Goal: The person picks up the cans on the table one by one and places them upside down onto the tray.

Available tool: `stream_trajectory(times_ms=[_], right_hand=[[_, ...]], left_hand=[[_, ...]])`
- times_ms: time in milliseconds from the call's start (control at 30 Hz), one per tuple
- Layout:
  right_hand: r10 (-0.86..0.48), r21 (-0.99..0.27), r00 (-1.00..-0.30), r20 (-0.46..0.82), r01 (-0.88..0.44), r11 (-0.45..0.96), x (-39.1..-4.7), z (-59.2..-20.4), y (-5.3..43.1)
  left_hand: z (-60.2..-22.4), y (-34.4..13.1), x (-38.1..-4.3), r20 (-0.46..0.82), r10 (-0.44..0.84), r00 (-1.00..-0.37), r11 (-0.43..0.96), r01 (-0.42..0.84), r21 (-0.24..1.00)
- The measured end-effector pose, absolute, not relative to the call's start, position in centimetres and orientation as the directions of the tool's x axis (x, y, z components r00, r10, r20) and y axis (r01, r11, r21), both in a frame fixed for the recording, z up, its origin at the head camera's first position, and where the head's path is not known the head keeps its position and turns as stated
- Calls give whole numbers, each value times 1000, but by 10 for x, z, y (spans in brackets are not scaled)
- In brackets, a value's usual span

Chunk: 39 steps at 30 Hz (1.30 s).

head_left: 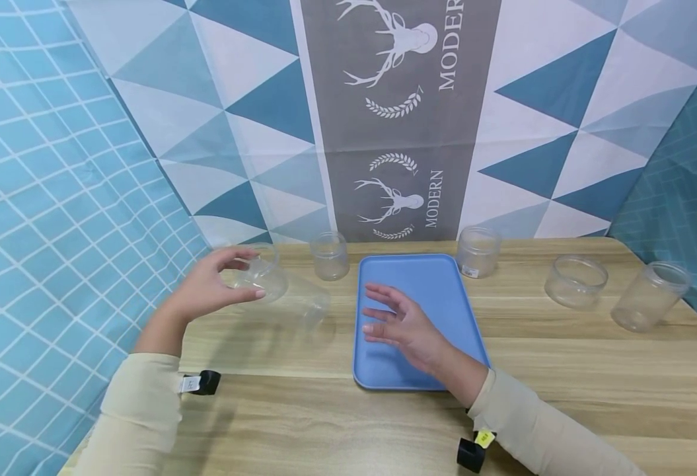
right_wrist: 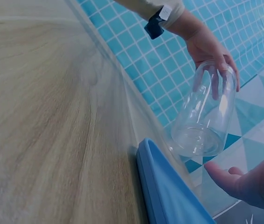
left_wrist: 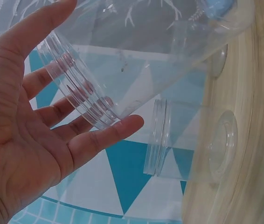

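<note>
A tall clear jar [head_left: 300, 301] hangs tilted above the wooden table on the left side. My left hand [head_left: 214, 281] grips it around the threaded rim, thumb on one side and fingers on the other. In the left wrist view the jar's ridged neck [left_wrist: 78, 86] lies against the fingers. The jar's base points right, toward my right hand [head_left: 404, 327]. That hand hovers over the blue tray [head_left: 443, 291] with its fingers spread and nothing in them. From the right wrist view, the jar [right_wrist: 204, 116] is apart from the right fingertips.
Several smaller clear jars stand along the back: one jar [head_left: 329, 258] left of the tray, another jar [head_left: 477, 254] at its back right corner. Farther right are a low wide jar [head_left: 575, 284] and a taller jar [head_left: 651, 297]. Patterned cloth hangs behind and at both sides.
</note>
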State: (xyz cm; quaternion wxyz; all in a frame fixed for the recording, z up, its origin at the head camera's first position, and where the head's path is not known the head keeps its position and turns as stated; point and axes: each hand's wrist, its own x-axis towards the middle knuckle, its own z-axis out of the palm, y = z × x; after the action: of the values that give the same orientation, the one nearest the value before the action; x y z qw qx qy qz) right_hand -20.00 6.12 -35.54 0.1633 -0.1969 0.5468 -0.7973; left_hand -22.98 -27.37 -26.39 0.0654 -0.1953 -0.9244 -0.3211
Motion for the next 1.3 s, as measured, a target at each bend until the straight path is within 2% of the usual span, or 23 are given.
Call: stream_trajectory(times_ms=[233,433,700,967,1300], right_hand=[[-452,-939,-878,156,11,-344,-199,-354,63],[-451,-934,-879,155,18,-356,-198,-354,64],[-441,-929,-885,149,28,-370,-197,-353,65],[-442,-923,-885,145,40,-383,-198,-356,66],[-397,-898,-909,128,64,-436,-201,-360,68]], left_hand=[[-249,-254,-213,251,323,-912,681,409,608],[-256,-250,-219,292,349,-890,654,455,605],[-269,-246,-231,371,352,-859,664,509,548],[-266,-224,-227,408,367,-836,668,542,509],[-266,-200,-222,472,422,-775,626,625,466]])
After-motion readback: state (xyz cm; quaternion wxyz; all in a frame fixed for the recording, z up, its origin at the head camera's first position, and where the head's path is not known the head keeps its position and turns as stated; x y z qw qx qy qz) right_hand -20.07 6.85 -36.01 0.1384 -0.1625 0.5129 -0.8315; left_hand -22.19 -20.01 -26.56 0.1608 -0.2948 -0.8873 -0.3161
